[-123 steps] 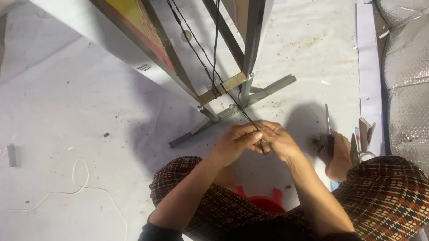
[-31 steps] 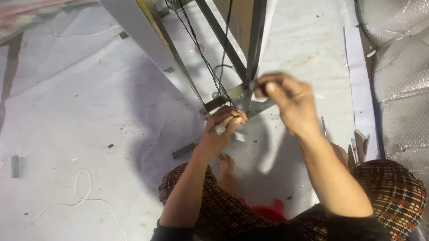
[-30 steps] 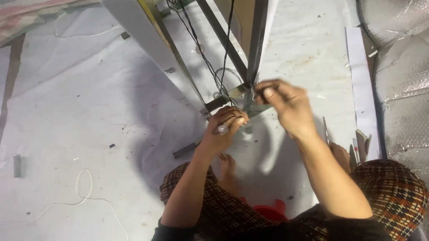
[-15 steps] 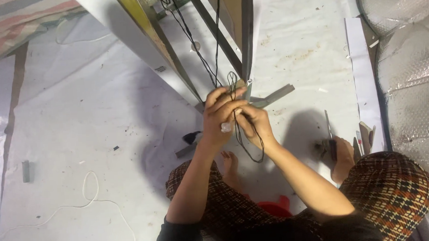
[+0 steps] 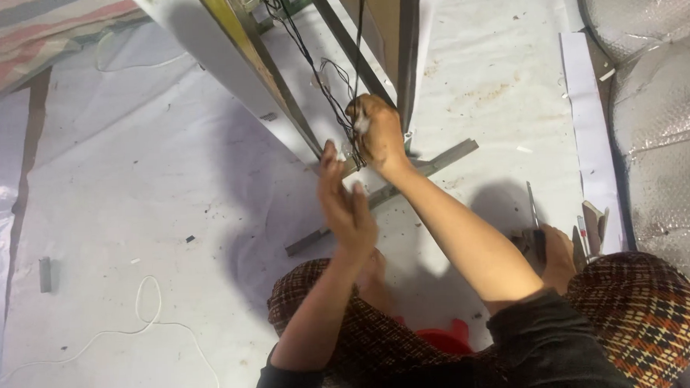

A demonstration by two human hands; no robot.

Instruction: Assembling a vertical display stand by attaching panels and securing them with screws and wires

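Two hands, left hand (image 5: 344, 209) and right hand (image 5: 375, 132); one metal frame (image 5: 401, 54); one white cord (image 5: 146, 308); one grey block (image 5: 45, 274).

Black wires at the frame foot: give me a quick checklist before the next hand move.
1. Right hand closed on the black wires: ok.
2. Left hand free: ok, open, palm up, holding nothing, just below the right.
3. Wires clear of tangles: not ok, a loose loop hangs beside the metal frame.
4. Frame foot bar flat on the white floor sheet: ok.
5. What the right fingers pinch besides wire: cannot tell, only a small white bit shows.
6. Scissors within reach by the right knee: ok.
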